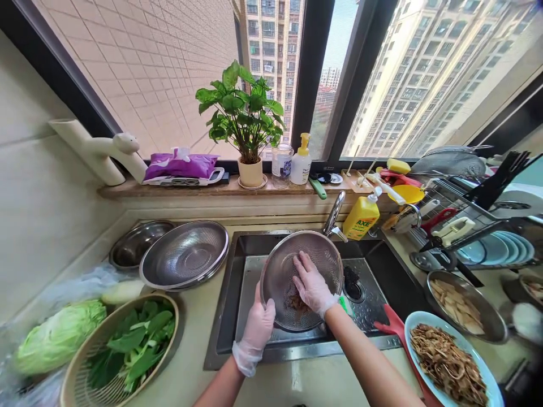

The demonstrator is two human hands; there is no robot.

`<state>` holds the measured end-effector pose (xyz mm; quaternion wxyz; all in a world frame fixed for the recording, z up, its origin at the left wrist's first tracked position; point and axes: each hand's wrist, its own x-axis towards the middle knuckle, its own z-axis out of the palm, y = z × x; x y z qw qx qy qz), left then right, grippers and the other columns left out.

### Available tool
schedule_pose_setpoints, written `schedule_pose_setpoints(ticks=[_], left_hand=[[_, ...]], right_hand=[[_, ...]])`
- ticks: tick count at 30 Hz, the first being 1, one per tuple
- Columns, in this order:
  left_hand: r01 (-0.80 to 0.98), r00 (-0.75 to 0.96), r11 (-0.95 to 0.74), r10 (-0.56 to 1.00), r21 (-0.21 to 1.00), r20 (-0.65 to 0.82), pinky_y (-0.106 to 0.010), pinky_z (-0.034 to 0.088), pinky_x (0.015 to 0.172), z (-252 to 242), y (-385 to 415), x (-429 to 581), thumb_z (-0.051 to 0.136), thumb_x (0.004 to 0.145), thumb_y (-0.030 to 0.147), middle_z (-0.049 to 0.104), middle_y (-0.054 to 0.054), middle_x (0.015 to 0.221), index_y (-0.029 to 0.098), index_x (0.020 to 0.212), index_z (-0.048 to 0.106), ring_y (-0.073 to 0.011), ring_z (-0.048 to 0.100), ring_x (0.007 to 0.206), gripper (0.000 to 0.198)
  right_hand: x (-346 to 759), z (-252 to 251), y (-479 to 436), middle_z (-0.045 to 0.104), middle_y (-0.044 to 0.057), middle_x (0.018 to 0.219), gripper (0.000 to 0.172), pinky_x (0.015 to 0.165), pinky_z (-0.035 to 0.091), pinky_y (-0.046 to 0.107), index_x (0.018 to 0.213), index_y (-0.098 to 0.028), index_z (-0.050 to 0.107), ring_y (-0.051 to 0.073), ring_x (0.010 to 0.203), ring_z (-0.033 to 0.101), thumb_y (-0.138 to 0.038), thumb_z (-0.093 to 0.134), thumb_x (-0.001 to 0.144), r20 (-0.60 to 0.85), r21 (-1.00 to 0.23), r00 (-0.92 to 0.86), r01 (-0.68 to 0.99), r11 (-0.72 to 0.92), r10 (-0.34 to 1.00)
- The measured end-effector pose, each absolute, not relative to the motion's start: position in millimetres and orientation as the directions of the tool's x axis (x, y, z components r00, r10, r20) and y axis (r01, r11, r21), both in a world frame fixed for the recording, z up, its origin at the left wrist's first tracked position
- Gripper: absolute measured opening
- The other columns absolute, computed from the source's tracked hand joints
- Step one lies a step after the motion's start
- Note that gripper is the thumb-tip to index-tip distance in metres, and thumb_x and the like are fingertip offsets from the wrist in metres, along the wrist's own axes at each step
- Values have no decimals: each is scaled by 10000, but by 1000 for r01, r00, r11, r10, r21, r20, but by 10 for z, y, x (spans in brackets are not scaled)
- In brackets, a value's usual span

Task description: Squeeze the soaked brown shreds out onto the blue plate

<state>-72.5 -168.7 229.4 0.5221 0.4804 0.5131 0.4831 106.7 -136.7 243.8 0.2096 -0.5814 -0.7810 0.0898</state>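
Above the sink (pixel 254 343) a perforated metal colander (pixel 278 277) is tilted toward me. My left hand (pixel 257 325), in a clear plastic glove, grips its left rim, thumb on the near side. A few brown shredded bits (pixel 299 304) lie low in the bowl. My right hand (pixel 311 282), gloved too, reaches into the colander with its fingers stretched out flat over the mesh beside those bits. Whether anything is under the palm is hidden. To the right, a pale blue plate (pixel 413 318) carries a heap of similar brown shreds (pixel 449 362).
Left of the sink are stacked metal colanders (pixel 186 254), a basket of green leaves (pixel 74 376) and a cabbage (pixel 59 336). Behind stand a faucet (pixel 335 212) and a yellow bottle (pixel 361 217). Rightward are a red rubber glove (pixel 392 322), a bowl of pale slices (pixel 458 305) and a dish rack (pixel 458 209).
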Motion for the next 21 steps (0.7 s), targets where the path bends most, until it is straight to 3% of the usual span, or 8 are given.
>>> schedule_pose_setpoints(ticks=[4, 6, 9, 11, 16, 21], left_hand=[[-71, -22, 121, 992, 990, -123, -339, 421, 1010, 2283, -1666, -695, 423, 817, 436, 530, -151, 1303, 130, 1403, 193, -215, 551, 1150, 699], [-91, -19, 117, 993, 989, -119, -365, 406, 1025, 2268, -1659, -682, 424, 826, 418, 506, -160, 1326, 137, 1407, 175, -221, 539, 1162, 692], [-75, -20, 17, 1000, 997, -19, -376, 314, 1093, 2262, -1701, -623, 419, 856, 384, 427, -142, 1397, 162, 1415, 169, -214, 452, 1250, 651], [-52, -38, -28, 999, 998, 26, -362, 281, 1111, 2253, -1748, -562, 410, 871, 375, 407, -125, 1413, 181, 1422, 146, -200, 420, 1276, 640], [-74, -69, 10, 997, 997, -16, -341, 381, 1053, 2214, -1787, -463, 379, 876, 399, 496, -140, 1340, 162, 1408, 155, -201, 507, 1203, 625], [-69, -38, -39, 999, 997, 37, -352, 360, 1070, 2309, -1740, -480, 416, 858, 415, 486, -137, 1354, 162, 1394, 216, -214, 467, 1242, 626]], right_hand=[[1058, 2412, -1520, 475, 117, 1357, 462, 1010, 416, 379, 1323, -176, 457, 226, 1235, 452, -268, 427, 872, 112, -433, -426, 792, 430, 898], [1087, 2418, -1566, 520, 123, 1310, 452, 1023, 394, 416, 1325, -174, 453, 234, 1218, 467, -299, 398, 894, 147, -427, -344, 824, 373, 928], [1113, 2341, -1563, 458, 191, 1353, 496, 1044, 288, 573, 1316, -109, 451, 336, 1288, 360, -322, 451, 867, 251, -366, -39, 921, 132, 967], [1047, 2210, -1582, 395, 218, 1393, 537, 1031, 266, 618, 1315, -82, 446, 381, 1315, 295, -337, 489, 844, 265, -372, 57, 927, 48, 962], [719, 2024, -1713, 407, 178, 1397, 516, 1025, 376, 506, 1376, -113, 371, 298, 1300, 362, -341, 357, 913, 176, -552, -58, 820, 148, 983], [772, 2345, -1649, 245, 117, 1492, 531, 1081, 287, 519, 1400, -170, 340, 296, 1375, 177, -357, 395, 906, 248, -519, -112, 823, 230, 962]])
